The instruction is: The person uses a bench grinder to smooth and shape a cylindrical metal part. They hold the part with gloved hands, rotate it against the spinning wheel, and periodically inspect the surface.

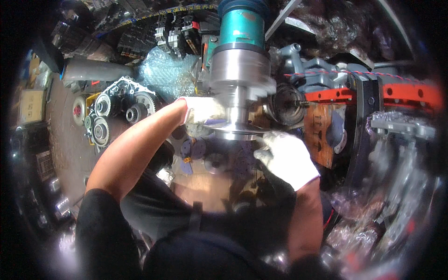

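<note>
A shiny flanged metal shaft (237, 109) hangs upright at the middle of the view, under a wide steel collar and a green cylindrical housing (242, 27). The collar is smeared, as if by motion. My left hand (201, 112), in a white glove, is closed against the left side of the shaft just above its flange; its fingertips are partly hidden. Also white-gloved, my right hand (285, 157) curls its fingers at the right rim of the flange, with the thumb lower down.
An open gear case (122, 109) stands at the left, beside bubble wrap (167, 70). Below the shaft lie round discs (193, 149) on a wooden board (200, 184). To the right are an orange beam (410, 95), grey castings (317, 74) and plastic-wrapped metal parts (396, 163).
</note>
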The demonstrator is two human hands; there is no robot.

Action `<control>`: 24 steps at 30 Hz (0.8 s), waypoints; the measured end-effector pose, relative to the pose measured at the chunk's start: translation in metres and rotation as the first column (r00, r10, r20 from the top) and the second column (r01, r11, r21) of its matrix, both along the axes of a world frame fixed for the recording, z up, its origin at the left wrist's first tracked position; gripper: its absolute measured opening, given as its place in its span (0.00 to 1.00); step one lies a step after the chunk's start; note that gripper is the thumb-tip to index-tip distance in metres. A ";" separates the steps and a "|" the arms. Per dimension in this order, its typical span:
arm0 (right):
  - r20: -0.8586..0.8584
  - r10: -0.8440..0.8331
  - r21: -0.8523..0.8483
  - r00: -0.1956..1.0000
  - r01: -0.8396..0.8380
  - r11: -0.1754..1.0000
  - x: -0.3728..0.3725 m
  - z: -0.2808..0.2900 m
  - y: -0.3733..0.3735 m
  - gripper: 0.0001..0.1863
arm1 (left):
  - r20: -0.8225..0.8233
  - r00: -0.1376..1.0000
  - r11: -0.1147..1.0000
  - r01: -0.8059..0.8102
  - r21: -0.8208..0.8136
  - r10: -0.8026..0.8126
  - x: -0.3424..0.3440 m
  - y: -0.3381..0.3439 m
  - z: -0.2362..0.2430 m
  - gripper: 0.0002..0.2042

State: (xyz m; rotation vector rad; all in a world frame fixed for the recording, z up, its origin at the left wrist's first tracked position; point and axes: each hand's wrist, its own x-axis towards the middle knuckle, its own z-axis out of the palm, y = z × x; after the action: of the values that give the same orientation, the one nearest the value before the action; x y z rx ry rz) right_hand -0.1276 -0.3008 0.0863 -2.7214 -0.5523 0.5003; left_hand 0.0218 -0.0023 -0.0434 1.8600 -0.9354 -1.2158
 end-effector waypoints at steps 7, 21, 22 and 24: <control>0.324 0.018 0.058 0.946 -0.039 0.998 -0.005 0.007 -0.008 0.22 | -0.200 0.971 0.992 -0.127 0.027 0.130 -0.002 -0.005 -0.010 0.13; 0.345 -0.194 0.142 0.918 0.154 0.978 -0.008 0.030 0.036 0.44 | 0.040 0.994 0.985 0.107 -0.134 -0.102 0.012 -0.001 -0.006 0.12; 0.370 -0.204 0.171 0.906 0.149 0.974 -0.007 0.025 0.041 0.44 | 0.158 0.974 0.981 0.174 -0.081 -0.160 0.013 -0.002 -0.005 0.12; 0.446 -0.231 0.257 0.865 0.123 0.959 -0.004 0.012 0.050 0.45 | 0.167 0.971 0.981 0.184 -0.056 -0.172 0.015 -0.003 -0.004 0.13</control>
State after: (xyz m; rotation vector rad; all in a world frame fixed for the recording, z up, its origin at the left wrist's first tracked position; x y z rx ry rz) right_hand -0.1311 -0.2506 0.0982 -2.6347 -0.4286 -0.2744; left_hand 0.0366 -0.0056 -0.0473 1.8705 -1.2418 -1.1315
